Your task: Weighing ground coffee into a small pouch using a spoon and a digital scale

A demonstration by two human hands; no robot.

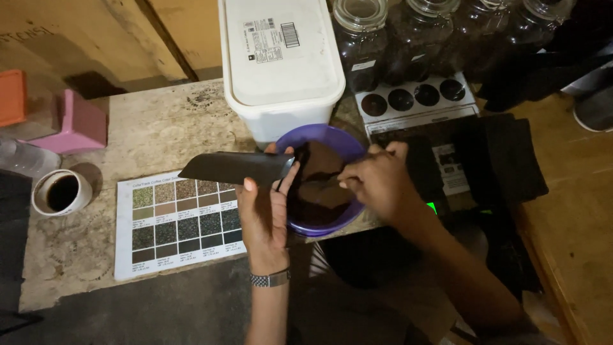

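My left hand (265, 211) is gripping a flat black scoop-like tray (233, 167), fingers closed around its end, tilting it at the purple bowl (319, 137) of dark grounds. My right hand (377, 182) is pinching a small tool, mostly hidden, over that bowl. A colour-swatch chart (179, 220) is lying left on the worn stone table (159, 121). Beyond, a labelled white tub (281, 64) and glass jars (361, 38) are standing.

Left hand (265, 211): grips a black flat scoop (233, 167), held level over the table's edge. Right hand (377, 182): fingers pinched on a small utensil inside a purple bowl (319, 137) of dark grounds. Colour chart sheet (179, 220): beside the bowl on the stone table (153, 124). White lidded tub (278, 57): behind the bowl. Cup of dark liquid (60, 191): far left. Glass jars (361, 32): back row.
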